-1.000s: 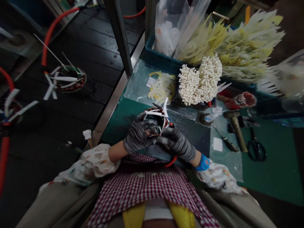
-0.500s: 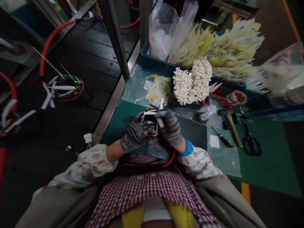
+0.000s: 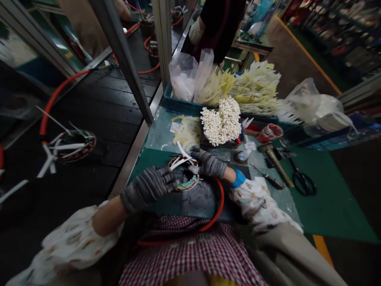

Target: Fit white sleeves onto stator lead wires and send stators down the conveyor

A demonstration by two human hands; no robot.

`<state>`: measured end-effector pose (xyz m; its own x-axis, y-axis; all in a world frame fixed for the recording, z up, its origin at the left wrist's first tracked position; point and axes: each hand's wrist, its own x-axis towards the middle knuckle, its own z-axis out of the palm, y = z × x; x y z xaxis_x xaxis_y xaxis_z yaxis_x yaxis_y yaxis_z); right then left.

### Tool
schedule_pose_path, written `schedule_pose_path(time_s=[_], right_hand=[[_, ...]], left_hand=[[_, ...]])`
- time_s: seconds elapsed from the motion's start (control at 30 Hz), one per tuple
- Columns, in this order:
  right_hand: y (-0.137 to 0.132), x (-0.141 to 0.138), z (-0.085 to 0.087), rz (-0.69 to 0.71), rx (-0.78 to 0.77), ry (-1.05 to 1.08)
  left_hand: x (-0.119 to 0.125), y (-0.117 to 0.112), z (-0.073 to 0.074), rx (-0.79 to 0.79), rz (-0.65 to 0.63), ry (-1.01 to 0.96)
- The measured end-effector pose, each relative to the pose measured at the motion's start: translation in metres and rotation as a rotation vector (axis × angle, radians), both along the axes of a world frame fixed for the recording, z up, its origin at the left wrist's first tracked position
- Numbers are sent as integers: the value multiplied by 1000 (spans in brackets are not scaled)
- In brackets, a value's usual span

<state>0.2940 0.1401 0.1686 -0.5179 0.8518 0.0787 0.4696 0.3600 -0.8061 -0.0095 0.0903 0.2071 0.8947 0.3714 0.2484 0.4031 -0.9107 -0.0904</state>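
Observation:
Both my hands wear grey gloves. My left hand grips the near left rim of a wound coil ring that rests on the green table. On the ring's far side, my right hand is closed on it, beside the white sleeved leads that stick up from the ring. A red cable curves from the ring toward my lap.
A bundle of white sticks stands just behind the ring, with pale yellow strips and a blue bin of yellow ties. A hammer and scissors lie at right. Another coil ring lies on the dark conveyor at left. A person stands beyond.
My head has lifted, so more of the far bench and a person show. The ring has come down onto the table and my hands have spread to its two sides.

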Motion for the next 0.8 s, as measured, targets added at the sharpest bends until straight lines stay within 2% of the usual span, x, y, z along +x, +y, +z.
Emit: schedule_pose_path(time_s=[0.03,0.1,0.2,0.3,0.37,0.5,0.6,0.73,0.8], right_hand=[[2,1,1,20,-20,33],[-8,3,-1,-53,-60,112],[-47,11,-6,-288,-109,235],[-85,23,-9,-390,-118,252],[-94,25,-9,-437,-50,213],[-73,11,-13,-510,206,37],[-49,5,-9,-546,281,-33],[-25,17,16,-692,591,-257],[-14,22,30,-742,689,-381]], left_hand=[[-1,-1,0,27,10,-10],[-3,-4,-5,83,15,-72],[-5,-8,-19,71,58,-214],[-2,-7,-34,28,90,-302],[5,-9,-43,16,114,-332],[31,-27,-57,56,316,-426],[50,-40,-65,97,433,-496],[56,-42,-72,91,431,-510],[54,-40,-73,71,432,-522]])
